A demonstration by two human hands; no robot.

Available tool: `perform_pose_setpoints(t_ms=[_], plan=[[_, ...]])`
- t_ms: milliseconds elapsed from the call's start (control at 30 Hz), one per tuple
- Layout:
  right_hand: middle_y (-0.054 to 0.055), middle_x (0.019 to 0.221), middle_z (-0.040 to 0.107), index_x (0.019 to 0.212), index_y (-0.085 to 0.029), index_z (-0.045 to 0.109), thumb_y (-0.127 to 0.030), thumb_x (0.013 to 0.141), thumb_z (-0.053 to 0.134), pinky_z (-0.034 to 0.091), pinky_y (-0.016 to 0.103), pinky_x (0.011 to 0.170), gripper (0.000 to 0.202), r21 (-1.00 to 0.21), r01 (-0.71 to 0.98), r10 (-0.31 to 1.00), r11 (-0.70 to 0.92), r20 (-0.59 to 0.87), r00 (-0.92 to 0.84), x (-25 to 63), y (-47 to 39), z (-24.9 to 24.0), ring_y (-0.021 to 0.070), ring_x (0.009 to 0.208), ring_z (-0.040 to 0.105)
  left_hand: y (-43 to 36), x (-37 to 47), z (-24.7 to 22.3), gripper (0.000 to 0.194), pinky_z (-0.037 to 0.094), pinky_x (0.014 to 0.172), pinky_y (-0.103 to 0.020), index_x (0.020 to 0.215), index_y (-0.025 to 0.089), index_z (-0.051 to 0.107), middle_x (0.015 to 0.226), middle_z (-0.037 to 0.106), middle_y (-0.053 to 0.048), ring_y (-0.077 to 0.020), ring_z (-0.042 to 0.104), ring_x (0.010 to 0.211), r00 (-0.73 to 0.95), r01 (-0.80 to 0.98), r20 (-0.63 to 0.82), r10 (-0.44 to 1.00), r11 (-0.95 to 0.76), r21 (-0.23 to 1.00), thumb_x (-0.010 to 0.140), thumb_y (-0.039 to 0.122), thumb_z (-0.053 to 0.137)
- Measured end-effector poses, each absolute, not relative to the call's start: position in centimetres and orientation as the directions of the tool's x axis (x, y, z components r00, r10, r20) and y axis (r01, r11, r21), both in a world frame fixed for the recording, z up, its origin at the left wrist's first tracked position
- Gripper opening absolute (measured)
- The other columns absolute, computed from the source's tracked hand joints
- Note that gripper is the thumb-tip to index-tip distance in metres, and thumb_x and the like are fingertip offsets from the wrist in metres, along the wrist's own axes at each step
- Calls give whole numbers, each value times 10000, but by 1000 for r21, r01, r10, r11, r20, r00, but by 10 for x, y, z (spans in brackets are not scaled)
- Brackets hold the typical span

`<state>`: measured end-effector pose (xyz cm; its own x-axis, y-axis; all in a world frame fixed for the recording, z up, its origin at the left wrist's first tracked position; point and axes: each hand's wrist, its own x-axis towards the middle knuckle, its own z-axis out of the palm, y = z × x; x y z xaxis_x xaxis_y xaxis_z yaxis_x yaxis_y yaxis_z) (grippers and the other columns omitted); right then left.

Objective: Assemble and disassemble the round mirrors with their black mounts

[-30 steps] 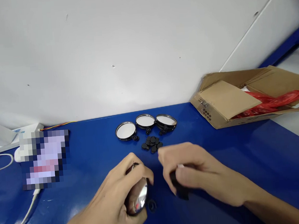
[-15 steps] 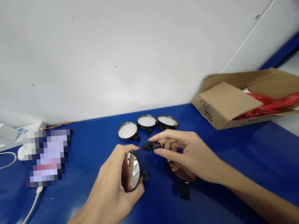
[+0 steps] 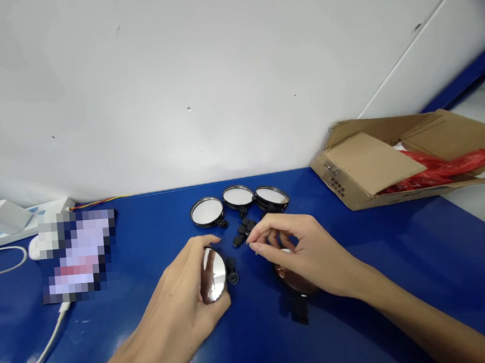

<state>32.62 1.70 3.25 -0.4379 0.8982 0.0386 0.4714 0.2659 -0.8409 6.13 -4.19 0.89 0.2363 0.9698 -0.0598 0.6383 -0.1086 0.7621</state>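
My left hand [image 3: 180, 304] is closed round the rim of a small round mirror [image 3: 214, 276], which stands tilted with its glass facing right. A black ball-joint mount [image 3: 233, 278] sticks out from its right side, with a dark piece right behind it. My right hand [image 3: 298, 250] pinches thumb and forefinger together beside a small cluster of black round-ended parts [image 3: 239, 240]. What lies between those fingertips, if anything, is hidden. Under the right palm another round mirror [image 3: 294, 281] lies on the blue table, partly covered by the hand.
Three round mirrors with black mounts lie in a row near the wall: left mirror [image 3: 207, 212], middle mirror [image 3: 238, 196], right mirror [image 3: 272, 196]. An open cardboard box [image 3: 351, 181] holding red plastic stands at right. A phone [image 3: 80, 250], cable and power strip [image 3: 60, 207] are at left.
The right fingertips have shifted slightly down and closed together; more of the black parts now show beside them. The mirror in my left hand has turned a little, and its mount sits slightly higher.
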Motion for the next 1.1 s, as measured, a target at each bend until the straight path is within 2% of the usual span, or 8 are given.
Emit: perform_pose_setpoints(t_ms=[133,267,400,500,667,867,967,1100], plan=[[9,1091,840,1158,-258,849,-156,1064,706,569,321,888,199,-793,339,733,507,189,-654,323,11,34,171,968,695,-43,63,12,478,497,619,-304,1399,338,536,856,646,67,-194,605,691,137,593,-39,990,-50,804,946,241,657],[27,1443,819,1399,-250,799,-152,1107,666,489,444,1173,336,-673,319,564,668,177,-807,317,1,32,219,1244,681,-41,62,13,377,460,584,-274,1344,317,572,881,652,54,-189,595,710,33,532,-28,999,7,847,976,315,657],[44,1459,820,1365,-225,817,-171,1150,626,489,474,1066,293,-499,366,516,786,202,-833,319,1,27,238,1221,718,-37,61,12,366,481,630,-283,1345,305,573,934,680,41,-184,596,743,-2,509,-35,999,32,860,990,329,657],[57,1383,852,1313,-203,831,-168,1156,610,494,477,984,273,-440,398,534,805,246,-809,325,9,26,247,1121,725,-38,61,11,373,492,638,-288,1356,313,568,995,720,26,-190,619,777,0,506,-37,999,32,862,993,326,650],[40,1248,880,1315,-220,820,-188,1149,649,508,446,917,240,-429,438,594,790,363,-718,330,16,27,232,983,684,-41,63,13,367,508,639,-294,1366,325,555,1044,733,16,-187,636,776,44,488,-40,998,14,873,1014,333,656],[46,1080,815,1425,-169,743,-211,1131,709,538,365,906,299,-401,319,499,859,511,-700,318,2,29,190,952,684,-44,66,15,500,521,667,-295,1364,362,531,936,664,67,-172,604,727,200,509,-18,980,-88,857,927,170,679],[29,1053,829,1330,-179,775,-146,1132,689,528,348,811,218,-339,251,409,907,562,-719,312,-3,28,169,873,661,-45,69,17,578,512,668,-293,1383,373,506,945,667,74,-172,610,740,283,488,-36,958,-112,866,892,113,666],[29,1020,855,1241,-176,789,-112,1120,706,527,344,722,160,-335,224,393,915,618,-681,309,-5,26,160,812,644,-46,69,18,606,487,638,-287,1391,368,502,872,608,83,-169,576,696,312,478,-46,949,-115,871,879,96,678]])
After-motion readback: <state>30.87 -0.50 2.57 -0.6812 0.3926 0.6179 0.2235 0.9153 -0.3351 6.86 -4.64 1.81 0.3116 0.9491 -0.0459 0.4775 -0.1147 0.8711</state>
